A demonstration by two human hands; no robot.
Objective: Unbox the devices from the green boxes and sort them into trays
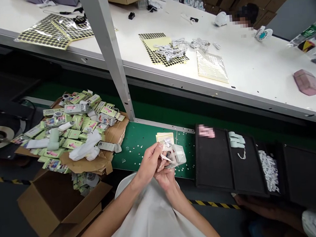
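Over the green worktop [135, 149], my two hands are close together in front of my body. My left hand [148, 161] is closed, its thumb and fingers pinching at the edge of a cream folded paper [165, 135] with a small bundled white cable [167, 143] against it. From below, my right hand [166, 176] wraps around a small grey-white packaging box [180, 155] tilted to the right. A white strip [165, 157] sticks out between the hands; what it belongs to is partly hidden by my fingers.
At left, small printed boxes [75, 133] pile on cardboard above an open carton [58, 197]. Black trays [213, 161] at right hold pink pieces, mint-green pieces [236, 140] and white parts [269, 170]. A metal post [106, 46] rises to the white shelf [167, 20]. Another person's arm [270, 211] is lower right.
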